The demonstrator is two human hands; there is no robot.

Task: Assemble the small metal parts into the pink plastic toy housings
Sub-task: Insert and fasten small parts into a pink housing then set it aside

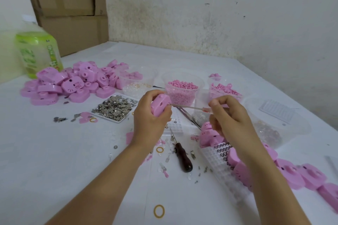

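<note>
My left hand [149,120] grips a pink plastic housing [159,105] held up above the table. My right hand [230,117] pinches a thin screwdriver [192,108] with a clear handle; its metal tip touches the housing's side. A white tray of small metal parts [115,107] lies just left of my left hand. A big pile of pink housings [73,82] sits at the far left, and a row of more housings [292,171] runs along the right, under my right forearm.
Clear cups hold pink pellets [182,87] and pink pieces [224,90]. A dark-handled awl [182,157], tweezers [186,115], rubber bands [159,211] and loose bits lie on the white table. A green bottle [38,53] and cardboard boxes [73,9] stand at back left.
</note>
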